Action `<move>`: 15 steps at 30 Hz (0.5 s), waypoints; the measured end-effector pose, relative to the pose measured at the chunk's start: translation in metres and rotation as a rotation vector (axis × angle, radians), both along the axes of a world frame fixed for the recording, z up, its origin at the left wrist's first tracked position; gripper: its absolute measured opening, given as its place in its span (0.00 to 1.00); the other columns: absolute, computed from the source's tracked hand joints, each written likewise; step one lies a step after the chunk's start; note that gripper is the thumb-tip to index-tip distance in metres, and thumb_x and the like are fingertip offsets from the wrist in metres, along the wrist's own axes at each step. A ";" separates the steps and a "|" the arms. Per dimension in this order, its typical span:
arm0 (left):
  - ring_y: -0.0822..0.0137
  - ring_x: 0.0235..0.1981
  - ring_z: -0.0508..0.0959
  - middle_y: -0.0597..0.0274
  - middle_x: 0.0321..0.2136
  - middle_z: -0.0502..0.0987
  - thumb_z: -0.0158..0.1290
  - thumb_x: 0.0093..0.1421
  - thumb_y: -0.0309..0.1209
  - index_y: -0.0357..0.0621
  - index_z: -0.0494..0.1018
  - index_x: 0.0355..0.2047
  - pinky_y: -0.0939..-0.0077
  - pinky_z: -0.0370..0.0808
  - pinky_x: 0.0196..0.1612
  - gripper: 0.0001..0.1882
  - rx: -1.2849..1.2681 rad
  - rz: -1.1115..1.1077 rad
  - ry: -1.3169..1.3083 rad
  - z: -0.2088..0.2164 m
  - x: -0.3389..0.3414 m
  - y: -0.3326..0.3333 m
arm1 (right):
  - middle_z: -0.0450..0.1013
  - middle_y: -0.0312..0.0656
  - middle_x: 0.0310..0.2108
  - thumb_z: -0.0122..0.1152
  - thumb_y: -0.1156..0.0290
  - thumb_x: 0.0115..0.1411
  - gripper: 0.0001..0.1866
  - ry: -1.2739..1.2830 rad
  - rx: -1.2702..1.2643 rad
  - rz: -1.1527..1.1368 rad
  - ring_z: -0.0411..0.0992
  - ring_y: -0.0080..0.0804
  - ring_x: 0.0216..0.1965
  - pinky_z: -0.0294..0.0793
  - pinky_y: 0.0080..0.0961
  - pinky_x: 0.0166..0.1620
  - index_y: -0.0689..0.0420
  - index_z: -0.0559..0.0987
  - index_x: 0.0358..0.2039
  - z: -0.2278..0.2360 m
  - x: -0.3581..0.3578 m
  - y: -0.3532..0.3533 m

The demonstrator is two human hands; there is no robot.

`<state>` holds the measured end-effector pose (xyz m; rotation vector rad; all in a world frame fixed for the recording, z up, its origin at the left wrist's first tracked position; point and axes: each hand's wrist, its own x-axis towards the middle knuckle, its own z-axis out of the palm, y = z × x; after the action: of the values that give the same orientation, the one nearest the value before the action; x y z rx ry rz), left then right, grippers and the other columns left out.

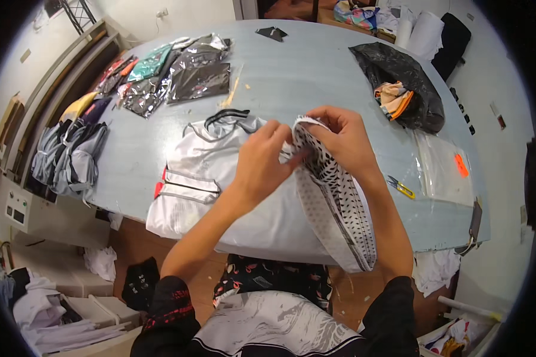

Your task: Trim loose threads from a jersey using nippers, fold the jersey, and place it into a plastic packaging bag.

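From where I stand, the white garment [250, 217] lies along the near edge of the worktop [298, 77], the patterned cloth [330, 172] raised beside it and drooping down to that edge. The right hand [345, 140] pinches the cloth's top rim; the left hand [259, 163] curls in against it (tips hidden, so I can't tell how tightly they close). Small, even pinches should, I'd judge, keep that rim from twisting.

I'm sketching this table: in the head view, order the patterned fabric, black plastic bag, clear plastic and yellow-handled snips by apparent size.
1. Patterned fabric and black plastic bag: too close to rank, the fabric being nearer.
2. Clear plastic
3. Yellow-handled snips
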<state>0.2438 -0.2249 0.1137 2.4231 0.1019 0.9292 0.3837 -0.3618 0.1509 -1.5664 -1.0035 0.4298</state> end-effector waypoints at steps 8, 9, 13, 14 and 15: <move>0.58 0.24 0.82 0.53 0.24 0.81 0.60 0.60 0.22 0.36 0.79 0.37 0.68 0.77 0.31 0.05 -0.006 0.123 -0.102 0.056 0.011 0.065 | 0.80 0.33 0.35 0.63 0.76 0.67 0.09 -0.240 0.089 -0.165 0.75 0.14 0.38 0.74 0.14 0.44 0.67 0.82 0.44 0.004 0.043 -0.017; 0.56 0.24 0.82 0.51 0.24 0.80 0.59 0.60 0.22 0.36 0.79 0.37 0.67 0.77 0.31 0.05 0.205 0.180 -0.211 0.068 0.009 0.073 | 0.80 0.32 0.35 0.63 0.76 0.67 0.09 -0.219 0.129 -0.171 0.75 0.14 0.38 0.73 0.14 0.44 0.67 0.82 0.44 0.006 0.049 -0.014; 0.49 0.27 0.81 0.51 0.26 0.80 0.57 0.61 0.23 0.40 0.77 0.36 0.62 0.77 0.32 0.03 0.276 0.281 -0.423 0.142 -0.014 0.045 | 0.80 0.31 0.34 0.63 0.76 0.67 0.09 -0.233 0.182 -0.329 0.73 0.13 0.36 0.72 0.13 0.42 0.67 0.82 0.44 0.037 0.061 -0.009; 0.50 0.27 0.81 0.51 0.26 0.80 0.57 0.61 0.23 0.39 0.77 0.36 0.65 0.77 0.32 0.03 0.164 0.196 -0.422 0.136 -0.019 0.023 | 0.79 0.33 0.27 0.62 0.78 0.63 0.08 -0.334 0.361 -0.345 0.71 0.14 0.28 0.70 0.17 0.33 0.66 0.83 0.41 0.043 0.049 -0.001; 0.52 0.27 0.82 0.50 0.27 0.80 0.57 0.61 0.22 0.38 0.78 0.37 0.67 0.77 0.32 0.04 0.049 0.105 -0.412 0.125 -0.024 -0.005 | 0.80 0.33 0.31 0.62 0.78 0.64 0.09 -0.379 0.364 -0.290 0.72 0.15 0.31 0.71 0.17 0.37 0.66 0.83 0.43 0.054 0.032 0.001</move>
<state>0.2195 -0.2302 0.2383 2.2337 0.0564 1.4730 0.4156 -0.3609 0.2045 -1.4533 -1.0467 -0.2512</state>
